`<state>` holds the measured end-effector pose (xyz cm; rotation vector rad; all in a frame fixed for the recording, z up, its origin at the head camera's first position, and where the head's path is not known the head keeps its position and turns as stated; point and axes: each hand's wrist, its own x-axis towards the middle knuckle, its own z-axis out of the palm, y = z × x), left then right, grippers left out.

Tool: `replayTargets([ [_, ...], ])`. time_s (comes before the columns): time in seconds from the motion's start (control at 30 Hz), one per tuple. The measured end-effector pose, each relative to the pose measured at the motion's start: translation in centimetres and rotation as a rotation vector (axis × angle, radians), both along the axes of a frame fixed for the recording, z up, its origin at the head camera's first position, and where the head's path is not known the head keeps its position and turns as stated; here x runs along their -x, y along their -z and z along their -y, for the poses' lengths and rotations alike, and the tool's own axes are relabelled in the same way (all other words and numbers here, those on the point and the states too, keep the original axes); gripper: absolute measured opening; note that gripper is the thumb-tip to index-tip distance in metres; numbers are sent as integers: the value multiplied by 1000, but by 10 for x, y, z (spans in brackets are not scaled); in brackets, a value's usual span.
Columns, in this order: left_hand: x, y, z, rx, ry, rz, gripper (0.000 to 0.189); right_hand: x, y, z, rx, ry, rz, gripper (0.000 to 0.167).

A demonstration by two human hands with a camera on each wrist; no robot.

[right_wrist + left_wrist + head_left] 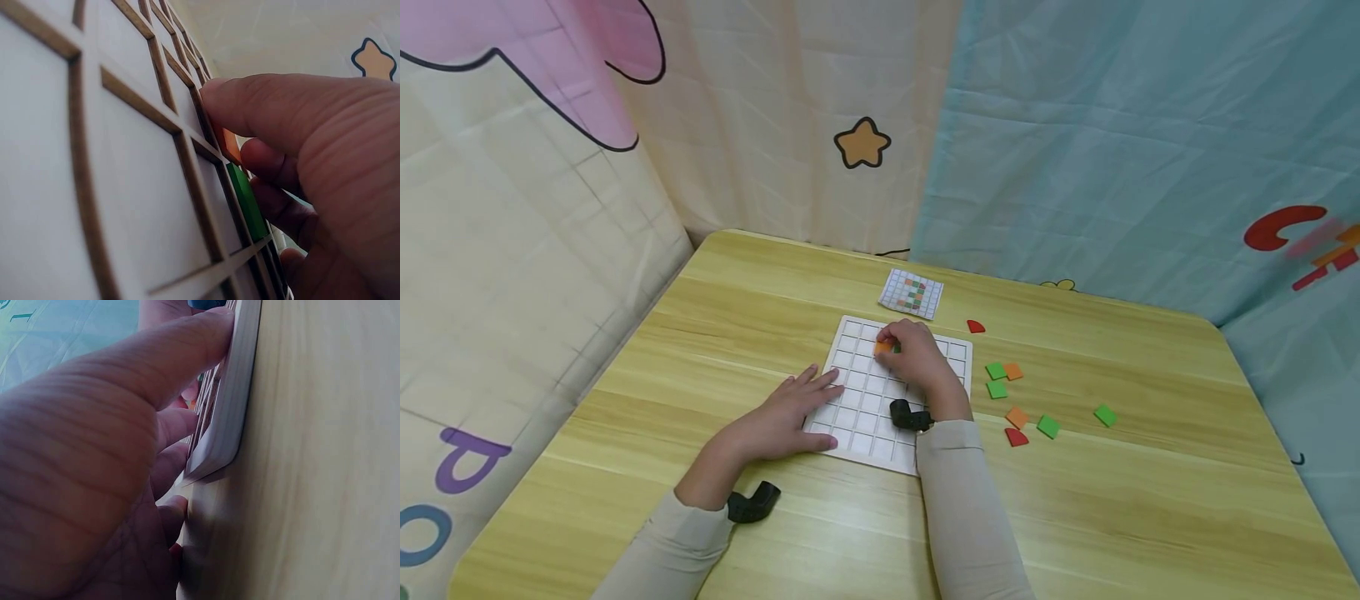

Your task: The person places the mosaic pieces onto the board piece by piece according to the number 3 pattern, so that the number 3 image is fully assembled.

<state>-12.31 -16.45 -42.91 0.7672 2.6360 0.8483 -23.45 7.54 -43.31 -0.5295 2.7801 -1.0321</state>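
A white grid board [861, 421] lies on the table, its square cells framed by thin raised bars. My right hand [913, 358] is over its far part, pinching an orange square tile [230, 145] between thumb and index finger at a cell. Beside that tile, a green square tile [249, 203] sits in the neighbouring cell, mostly hidden by my hand in the head view. My left hand [790, 417] rests with spread fingers on the board's left edge; its thumb [215, 328] touches the near rim in the left wrist view.
Behind the board lies a small pattern card [912, 294] with coloured squares. To the right are loose green tiles [1048, 427], orange tiles [1017, 417] and red quarter-round pieces [1016, 437]. Another red piece [975, 327] lies near the board's far right corner. Printed curtains hang behind the table.
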Motion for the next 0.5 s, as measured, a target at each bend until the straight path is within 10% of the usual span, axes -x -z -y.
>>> replayTargets([
  [0.5,0,-1,-1,1,1,2,76,0,-6,-7,117,78,81,20],
])
